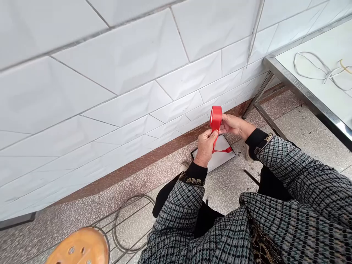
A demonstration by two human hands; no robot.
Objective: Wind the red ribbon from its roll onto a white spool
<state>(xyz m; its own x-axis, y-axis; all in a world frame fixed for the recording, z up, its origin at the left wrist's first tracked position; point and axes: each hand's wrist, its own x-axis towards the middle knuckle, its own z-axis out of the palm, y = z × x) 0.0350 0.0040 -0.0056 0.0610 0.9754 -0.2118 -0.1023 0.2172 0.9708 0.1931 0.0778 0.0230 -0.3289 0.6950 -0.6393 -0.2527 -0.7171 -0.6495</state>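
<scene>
A roll of red tape (216, 114) is held up in front of me, close to the tiled wall. My right hand (231, 125) is closed on the roll from its right side, with some fingers hidden behind it. Just below the roll, my left hand (206, 145) pinches the tape's unrolled strip between thumb and fingers. A loose red end (226, 150) trails down to the right from the left hand. Below the hands, a white flat panel with a dark edge (220, 158) lies on the floor by my feet.
A metal-framed table (302, 88) stands at right, with white cable (313, 75) on its top. An orange round stool (79, 247) and a wire rack (132, 223) are at lower left. White tiles (123, 55) cover the wall ahead. Dark bits litter the speckled floor (233, 190).
</scene>
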